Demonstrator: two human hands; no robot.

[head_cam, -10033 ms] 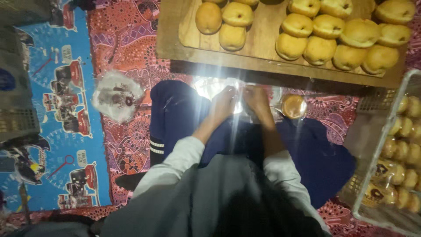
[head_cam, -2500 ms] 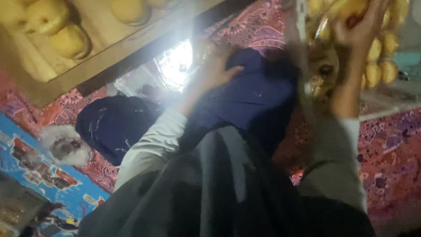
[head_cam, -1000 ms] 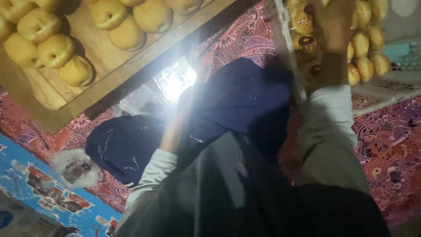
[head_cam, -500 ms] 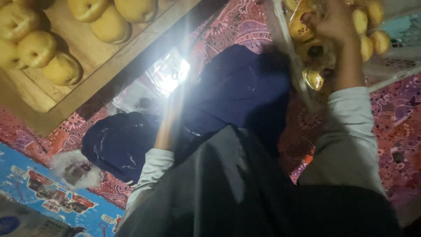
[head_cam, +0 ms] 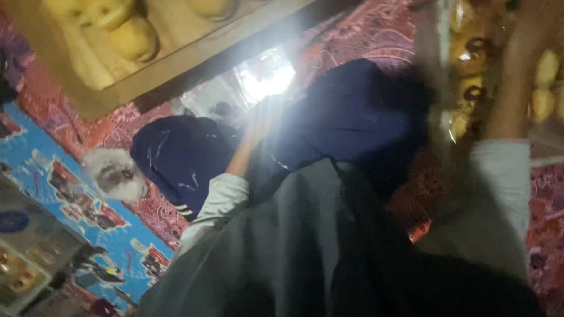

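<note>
Left hand [head_cam: 258, 126]: down on the lap, at the shiny clear bag [head_cam: 267, 79]. Lost in the glare, so cannot tell if fingers are wide or pinched on the plastic.
Right hand [head_cam: 529, 35]: up at the right, reaching into the crate [head_cam: 440, 58]. Very blurred. Cannot tell if fingers hold a bun.
Buns [head_cam: 546, 67]: yellow and round, in the crate by the right hand. Some shiny wrapped ones [head_cam: 470, 50] sit just beside it.
Tray [head_cam: 194, 56]: wooden, at the top left, with more buns [head_cam: 135, 38] on it. Well apart from both hands.
Lap: dark blue trousers [head_cam: 346, 111], legs folded on the red patterned rug [head_cam: 364, 35].
Fluffy thing [head_cam: 114, 173]: white and grey, on the rug to the left. Not touched.
Blue mat [head_cam: 88, 217]: bottom left, with pictures on it.
What could go wrong: bun may slip and roll onto the rug, because the right arm is stretched far and moving fast. Bag may sag shut, because only one hand is near it. Soft bun may squash if squeezed too hard.
</note>
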